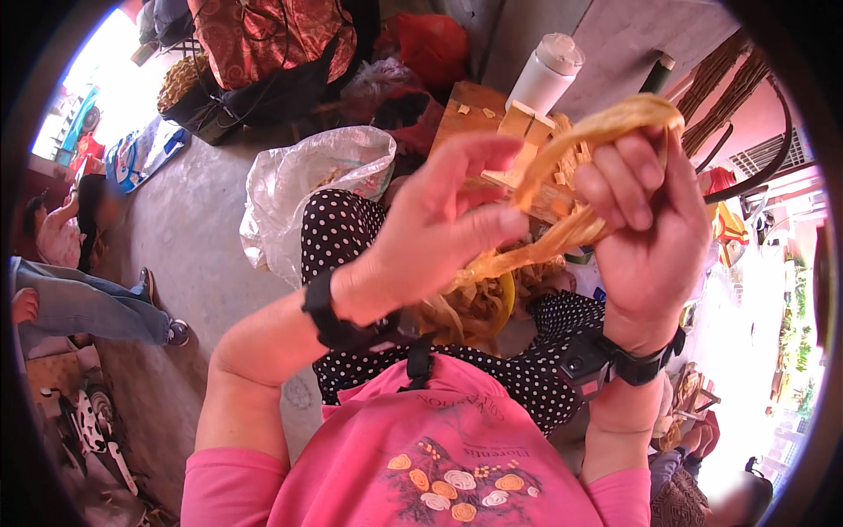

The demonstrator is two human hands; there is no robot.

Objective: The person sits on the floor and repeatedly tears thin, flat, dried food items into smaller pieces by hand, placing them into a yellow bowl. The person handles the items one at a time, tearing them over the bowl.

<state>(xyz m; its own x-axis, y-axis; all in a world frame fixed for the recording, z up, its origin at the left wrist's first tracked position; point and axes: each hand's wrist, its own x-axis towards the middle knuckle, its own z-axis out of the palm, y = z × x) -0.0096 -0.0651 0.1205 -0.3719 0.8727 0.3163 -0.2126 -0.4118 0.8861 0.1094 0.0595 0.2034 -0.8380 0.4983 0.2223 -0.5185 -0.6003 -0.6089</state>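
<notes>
My right hand is closed around a bundle of long, pliable yellow-brown strips. The bundle loops over the top of my fist, and one length runs down and left beneath my left hand. My left hand is raised beside it, index finger and thumb spread. A strip end meets its fingertips, but whether they pinch it is unclear. Below, between my knees, more strips lie in a container with a yellow rim. A wooden board with a pale wooden block and small chips stands just beyond my hands.
A white bottle with a clear lid stands at the board's far side. Left of my knee sits a white woven plastic sack. A red patterned bag is farther back. Other people are nearby, one in jeans at left.
</notes>
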